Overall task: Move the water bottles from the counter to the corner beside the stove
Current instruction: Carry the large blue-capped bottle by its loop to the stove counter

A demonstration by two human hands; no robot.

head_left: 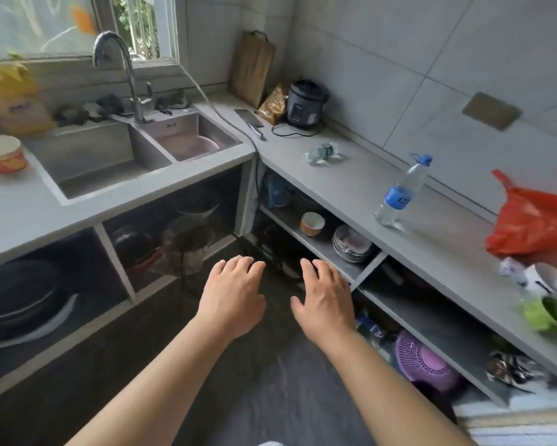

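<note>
Both hands are out in front of me, palms down over the floor, below counter height. My left hand (230, 294) has its fingers loosely spread and holds nothing; my right hand (325, 300) is the same, relaxed and empty, just beside the edge of the lower shelf (344, 268).

Two water bottles sit on the counter (351, 194) to my right. The tall bottle (399, 194) with the blue cap and blue label stands upright, near the red bag (534, 220). The small bottle (322, 153) lies on its side farther along, between the tall one and the rice cooker (306, 103). Neither is touched, so I judge I'm at the very start: the reach for the first bottle.

The tall one is closer to my right hand, so that looks like the natural first pick. I'd need to lift the hand above the counter edge, come in from the side and wrap my fingers around the label band. It looks light and top-heavy, so a nudge could tip it. The lying one may roll when touched; a grip from above would suit it better.

I can't see the stove from here, so I can't tell which corner is the target.
</note>
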